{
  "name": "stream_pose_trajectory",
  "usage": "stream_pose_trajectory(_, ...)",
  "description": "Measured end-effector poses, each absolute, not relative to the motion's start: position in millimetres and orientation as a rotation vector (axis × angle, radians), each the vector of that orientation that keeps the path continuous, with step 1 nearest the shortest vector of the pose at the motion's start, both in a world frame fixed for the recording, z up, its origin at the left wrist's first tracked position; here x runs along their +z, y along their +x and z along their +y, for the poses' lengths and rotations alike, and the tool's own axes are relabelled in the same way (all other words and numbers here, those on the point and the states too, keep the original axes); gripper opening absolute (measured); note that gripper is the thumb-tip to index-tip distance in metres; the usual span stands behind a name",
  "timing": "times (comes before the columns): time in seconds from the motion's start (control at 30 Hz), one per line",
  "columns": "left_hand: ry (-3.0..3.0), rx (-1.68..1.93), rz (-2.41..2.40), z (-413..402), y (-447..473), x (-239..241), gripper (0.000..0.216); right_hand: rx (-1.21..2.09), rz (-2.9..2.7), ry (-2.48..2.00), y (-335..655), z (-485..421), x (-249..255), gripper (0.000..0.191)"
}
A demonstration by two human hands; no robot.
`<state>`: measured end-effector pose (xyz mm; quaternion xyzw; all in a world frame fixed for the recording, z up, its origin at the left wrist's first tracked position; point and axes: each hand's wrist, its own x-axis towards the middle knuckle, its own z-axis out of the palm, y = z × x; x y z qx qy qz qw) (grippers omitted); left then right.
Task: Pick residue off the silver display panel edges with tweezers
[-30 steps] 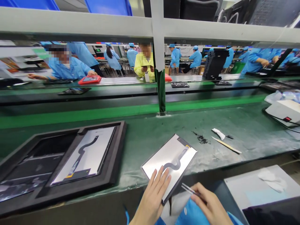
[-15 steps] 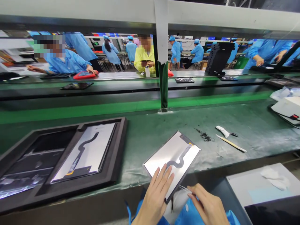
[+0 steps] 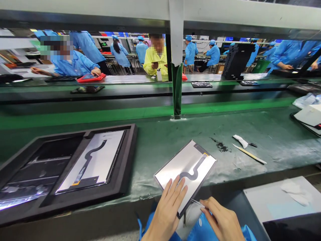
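A silver display panel [image 3: 186,169] with a dark curved flex cable lies tilted at the near edge of the green bench. My left hand [image 3: 168,209] rests flat on its near corner, fingers stretched out and together. My right hand [image 3: 220,219] is closed in a pinch on thin metal tweezers [image 3: 197,202], whose tips touch the panel's near right edge. Blue sleeves show below both wrists.
A black foam tray [image 3: 125,167] at the left holds another panel [image 3: 94,160]. A wooden stick [image 3: 248,154], a white scrap [image 3: 239,140] and dark debris [image 3: 220,146] lie at the right. A grey board [image 3: 271,204] sits lower right. Other workers sit beyond the conveyor.
The view has shifted slightly up and right. My right hand has brought the tweezers in against the panel's edge. My left hand stays flat on the panel.
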<state>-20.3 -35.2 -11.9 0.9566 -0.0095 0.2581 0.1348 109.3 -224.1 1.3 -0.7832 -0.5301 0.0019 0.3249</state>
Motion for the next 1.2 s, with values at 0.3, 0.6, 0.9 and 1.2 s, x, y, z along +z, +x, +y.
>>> stream_pose_trajectory(0.3,2.755,0.724,-0.027,-34.7,-20.4,-15.7,0.089,0.172,-1.237,-1.937,105.8,-225.2,-0.8,0.027)
stream_pose_trajectory(0.6,2.752,0.762,-0.045,-34.4,-19.0,-10.3,0.079,0.259,-0.954,-1.900,98.4,-221.8,-4.4,0.035)
stream_pose_trajectory(0.9,2.742,0.765,-0.054,-34.7,-18.0,-10.4,0.083,0.278,-0.830,-1.838,97.2,-221.6,-4.6,0.037)
stream_pose_trajectory(1.2,2.753,0.771,-0.041,-34.2,-19.0,-8.1,0.082,0.250,-0.772,-1.853,100.1,-221.9,-3.1,0.038)
